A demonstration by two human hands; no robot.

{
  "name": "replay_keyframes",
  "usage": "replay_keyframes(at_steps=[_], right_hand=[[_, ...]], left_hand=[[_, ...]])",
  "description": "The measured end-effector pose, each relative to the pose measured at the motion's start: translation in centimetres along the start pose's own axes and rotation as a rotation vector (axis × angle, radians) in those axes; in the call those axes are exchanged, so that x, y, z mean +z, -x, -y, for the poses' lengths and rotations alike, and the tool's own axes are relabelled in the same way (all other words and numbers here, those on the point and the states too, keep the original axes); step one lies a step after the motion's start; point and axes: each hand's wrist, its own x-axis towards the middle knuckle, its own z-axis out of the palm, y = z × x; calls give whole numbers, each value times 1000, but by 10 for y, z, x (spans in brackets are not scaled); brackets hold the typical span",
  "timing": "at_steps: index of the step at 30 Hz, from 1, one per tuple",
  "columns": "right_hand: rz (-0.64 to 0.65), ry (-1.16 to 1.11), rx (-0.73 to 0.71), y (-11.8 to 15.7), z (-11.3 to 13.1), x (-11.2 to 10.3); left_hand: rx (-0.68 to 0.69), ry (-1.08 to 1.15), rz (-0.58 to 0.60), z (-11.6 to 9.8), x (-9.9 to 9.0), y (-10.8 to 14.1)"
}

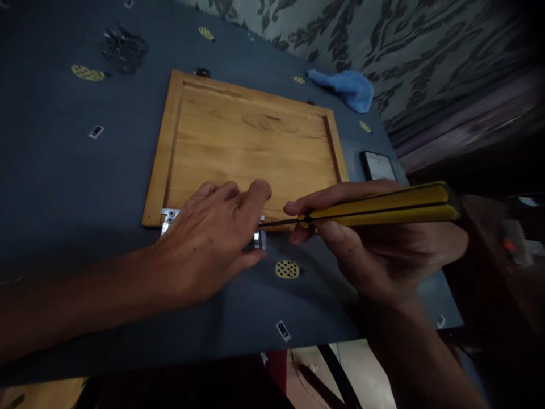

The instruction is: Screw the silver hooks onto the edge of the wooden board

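A framed wooden panel (pixel 251 142) lies flat on the dark blue table covering. Along its near edge sits a shiny metal latch or handle (pixel 169 218), fixed by a screw at its left end and partly hidden under my left hand (pixel 213 238). The fingers of that hand wrap over the metal piece and press it against the frame. My right hand (pixel 361 238) is closed around a screwdriver with a yellow and black handle (pixel 383 205). Its thin shaft points left, and the tip reaches the right end of the metal piece beside my left fingers.
A blue cloth (pixel 349 88) lies beyond the panel at the right. A phone (pixel 378 166) rests right of the panel. Dark, blurred items (pixel 123 50) lie at the upper left. Small dark fittings (pixel 202 72) stick out at the panel's far edge. Patterned fabric (pixel 340 28) borders the table.
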Motion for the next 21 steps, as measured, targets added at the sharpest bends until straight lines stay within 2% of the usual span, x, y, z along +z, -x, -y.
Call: replay_keyframes(at_steps=[4, 8, 13, 21], right_hand=[[-30, -78, 18, -1, 6, 1], [-202, -123, 99, -3, 10, 4], [-134, -107, -12, -3, 4, 5], [-106, -91, -2, 0, -1, 8]], left_hand=[[8, 9, -2, 0, 0, 0], [13, 15, -8, 0, -1, 0], [8, 22, 5, 0, -1, 1], [-5, 11, 18, -1, -2, -2]])
